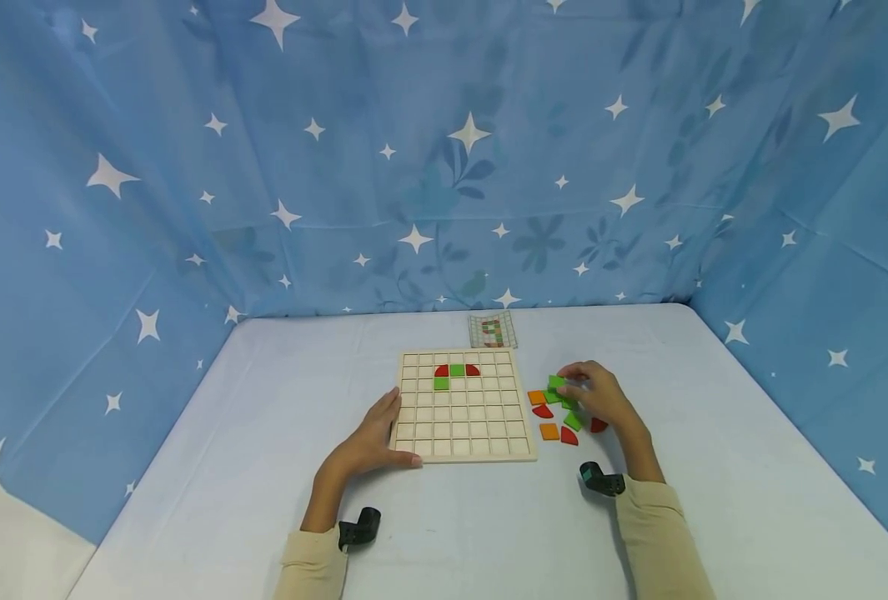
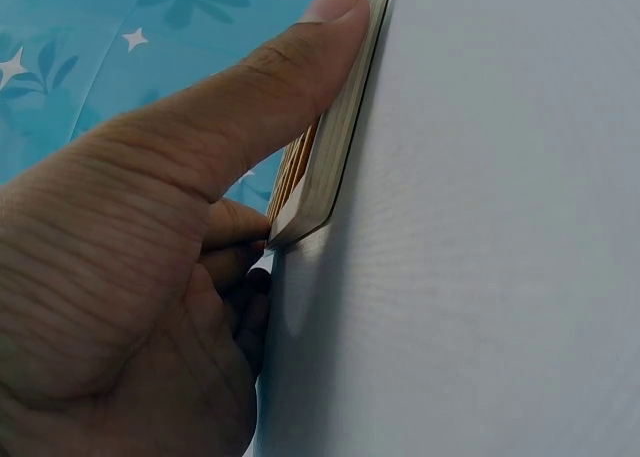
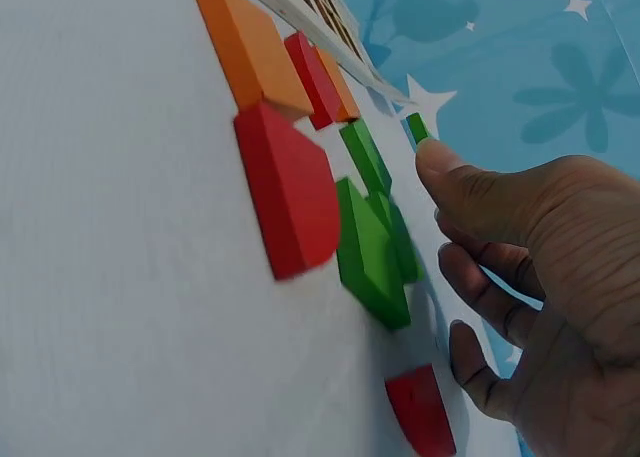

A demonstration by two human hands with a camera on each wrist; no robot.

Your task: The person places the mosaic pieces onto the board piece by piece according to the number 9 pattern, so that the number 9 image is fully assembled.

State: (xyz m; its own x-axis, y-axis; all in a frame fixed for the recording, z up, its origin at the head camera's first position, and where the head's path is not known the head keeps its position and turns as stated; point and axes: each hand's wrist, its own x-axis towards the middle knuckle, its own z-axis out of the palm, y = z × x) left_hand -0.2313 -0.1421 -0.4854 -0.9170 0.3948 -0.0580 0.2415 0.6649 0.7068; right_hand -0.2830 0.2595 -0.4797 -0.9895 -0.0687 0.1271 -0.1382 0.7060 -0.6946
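A pale wooden grid board lies on the table. Set in its upper rows are two red quarter-round tiles and two green square tiles. My left hand is spread at the board's near left corner, thumb against the front edge and fingers along the left side. To the right of the board, my right hand pinches a green square tile between thumb and fingers, above the loose pile. In the right wrist view, only a small part of that green tile shows past the thumb tip.
Loose tiles lie right of the board: orange squares, red quarter-rounds and green pieces. A small pattern card lies behind the board. White cloth covers the table, and a blue star-printed curtain surrounds its back and sides.
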